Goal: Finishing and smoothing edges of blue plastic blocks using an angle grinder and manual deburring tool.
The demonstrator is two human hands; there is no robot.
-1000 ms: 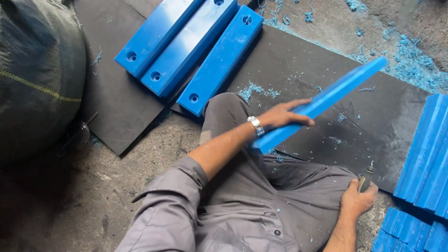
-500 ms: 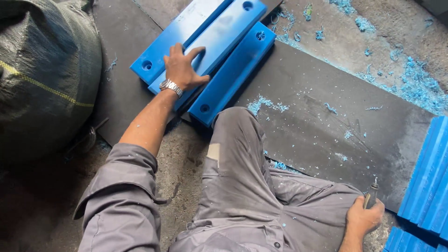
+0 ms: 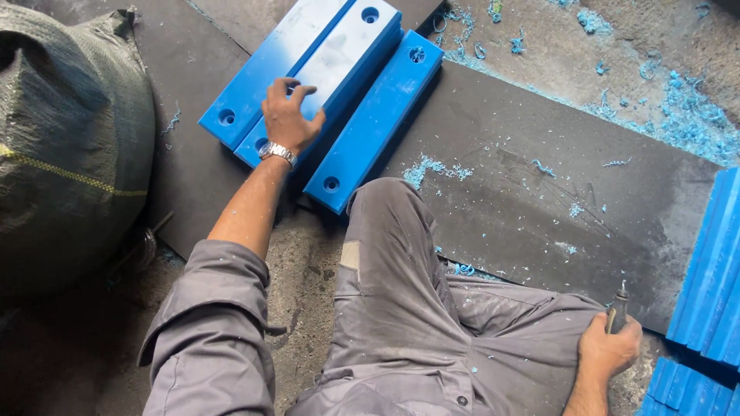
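Note:
Three long blue plastic blocks with round holes lie side by side on a black mat [image 3: 539,177] at the upper left. My left hand [image 3: 289,115] rests flat with its fingers spread on the near end of the middle block [image 3: 343,58]. The left block [image 3: 266,73] and the right block [image 3: 378,123] flank it. My right hand [image 3: 609,347] is down by my right thigh, closed around a small dark-handled tool [image 3: 618,304] with its tip pointing up. My grey-trousered legs stretch across the mat between the two hands.
A stack of more blue blocks [image 3: 713,270] stands at the right edge. A large dark woven sack [image 3: 69,146] fills the left side. Blue shavings [image 3: 686,108] are scattered on the concrete floor at the upper right and on the mat.
My left hand carried a blue block from above my lap to the pile at the upper left, laid it down and now rests on it. My right hand stayed by my thigh.

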